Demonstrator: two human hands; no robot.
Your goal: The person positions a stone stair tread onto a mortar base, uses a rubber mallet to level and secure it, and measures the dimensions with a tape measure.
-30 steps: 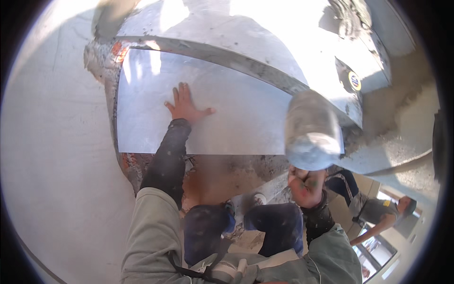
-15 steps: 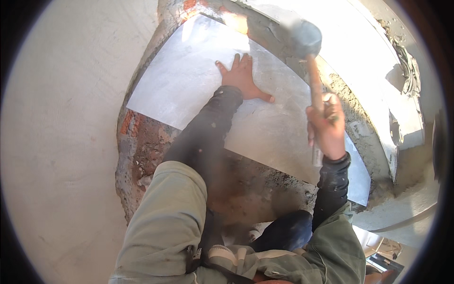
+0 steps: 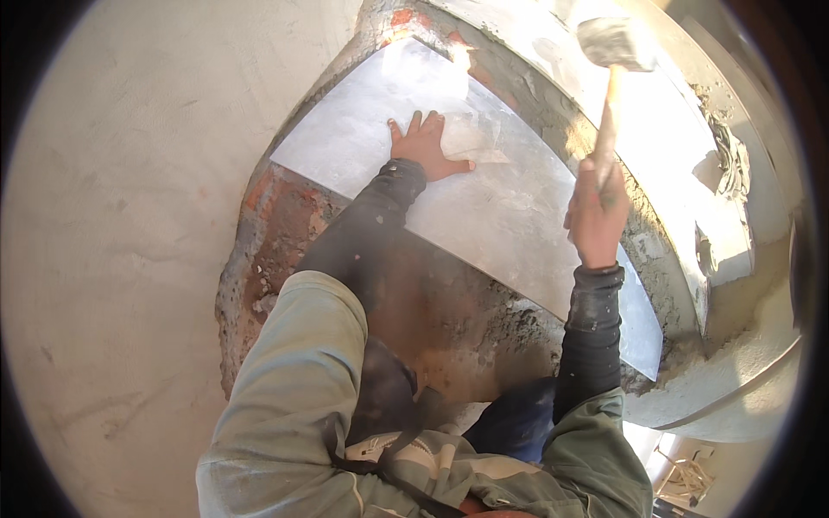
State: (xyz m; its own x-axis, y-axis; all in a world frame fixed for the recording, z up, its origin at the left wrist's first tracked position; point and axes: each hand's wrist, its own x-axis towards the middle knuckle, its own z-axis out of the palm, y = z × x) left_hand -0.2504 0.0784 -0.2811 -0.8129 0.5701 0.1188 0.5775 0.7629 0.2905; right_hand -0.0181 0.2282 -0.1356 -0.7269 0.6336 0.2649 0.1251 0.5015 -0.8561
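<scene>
A large pale grey tile (image 3: 509,220) with a glossy surface lies over rough mortar and brick. My left hand (image 3: 421,147) rests on its upper part, fingers spread flat and thumb stretched to the right. In my right hand (image 3: 598,211) is a mallet (image 3: 609,116), gripped by its wooden handle. The mallet's grey head (image 3: 617,43) is raised at the upper right, apart from the tile and slightly blurred.
A plastered wall (image 3: 129,224) stands at the left. Bare brick and crumbly mortar (image 3: 458,319) show along the tile's near edge. Beyond its far edge run a mortar strip and a bright white slab (image 3: 648,138). A crumpled dark cloth (image 3: 732,160) lies at the far right.
The mallet head has moved up and to the right, with my right hand shifted slightly. My left hand stays flat on the tile. The whole view has turned a little.
</scene>
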